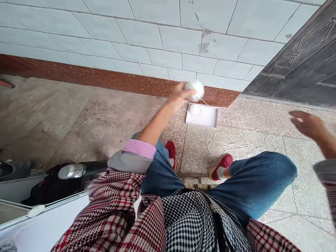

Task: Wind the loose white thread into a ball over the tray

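Observation:
My left hand (181,94) is closed around a white ball of string (196,90), held in the air in front of the wall. The ball is blurred by motion. A thin strand leaves it toward the right and fades from sight. Below it, a shallow white box lid (206,117) lies on the floor with a loose coil of string (194,110) at its left end. Far to the right, my right hand (308,125) is raised above the floor, slightly blurred, its thumb and fingers drawn together. Whatever is between them is too fine to make out.
Loose white string (238,145) is spread in tangled loops on the speckled floor near my right shoe (223,164). A tiled wall (141,35) stands ahead, and a dark door (301,63) is at right. A metal flask (70,171) lies among dark things at left.

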A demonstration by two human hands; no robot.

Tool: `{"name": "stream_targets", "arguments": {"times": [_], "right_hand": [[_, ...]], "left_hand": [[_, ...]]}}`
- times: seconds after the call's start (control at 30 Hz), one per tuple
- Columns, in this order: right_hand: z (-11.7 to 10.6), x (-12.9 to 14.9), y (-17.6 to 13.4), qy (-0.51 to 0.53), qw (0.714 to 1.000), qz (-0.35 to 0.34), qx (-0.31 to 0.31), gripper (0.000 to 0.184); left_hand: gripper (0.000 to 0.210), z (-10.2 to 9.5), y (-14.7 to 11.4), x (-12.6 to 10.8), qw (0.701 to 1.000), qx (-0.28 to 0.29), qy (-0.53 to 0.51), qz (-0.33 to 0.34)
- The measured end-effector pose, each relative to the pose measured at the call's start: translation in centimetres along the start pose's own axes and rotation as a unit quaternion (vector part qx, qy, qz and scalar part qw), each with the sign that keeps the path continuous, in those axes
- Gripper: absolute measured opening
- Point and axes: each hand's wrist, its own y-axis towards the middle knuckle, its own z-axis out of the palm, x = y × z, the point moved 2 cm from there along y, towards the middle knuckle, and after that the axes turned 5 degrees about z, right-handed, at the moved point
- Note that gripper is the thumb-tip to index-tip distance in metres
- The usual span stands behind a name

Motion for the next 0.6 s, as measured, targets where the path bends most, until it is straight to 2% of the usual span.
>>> {"name": "stream_targets", "arguments": {"times": [0.07, 0.13, 0.23, 0.3, 0.37, 0.47, 0.53, 0.6], "right_hand": [[5.7, -0.6, 3.1, -0.034, 0.999, 0.016, -0.017, 0.046], [12.5, -0.2, 5.2, -0.008, 0.999, 0.044, 0.021, 0.040], [21.2, 1.4, 6.1, 0.086, 0.991, 0.057, 0.089, 0.045], [24.5, 2.6, 5.5, 0.150, 0.977, 0.084, 0.128, 0.056], [25.4, 3.9, 4.4, 0.162, 0.969, 0.089, 0.163, 0.063], [24.0, 5.7, 3.1, 0.114, 0.970, 0.041, 0.209, 0.065], [22.1, 6.1, 3.2, 0.099, 0.976, 0.022, 0.192, 0.063], [20.2, 5.6, 3.9, 0.093, 0.988, 0.024, 0.122, 0.062]], "left_hand": [[0.067, 4.3, -1.7, 1.8, 0.992, 0.112, 0.027, -0.045], [0.064, 7.0, -3.0, 3.2, 0.981, 0.178, 0.036, -0.066], [0.058, 8.0, -3.5, 4.0, 0.977, 0.199, 0.027, -0.079], [0.058, 7.3, -2.8, 4.1, 0.983, 0.161, 0.015, -0.082], [0.058, 6.2, -1.7, 4.0, 0.994, 0.087, 0.031, -0.062], [0.058, 4.9, -0.6, 4.1, 0.986, -0.022, 0.164, 0.004], [0.062, 4.9, -0.9, 4.5, 0.963, -0.014, 0.267, 0.025], [0.064, 5.7, -1.8, 5.2, 0.952, 0.078, 0.297, -0.009]]}}
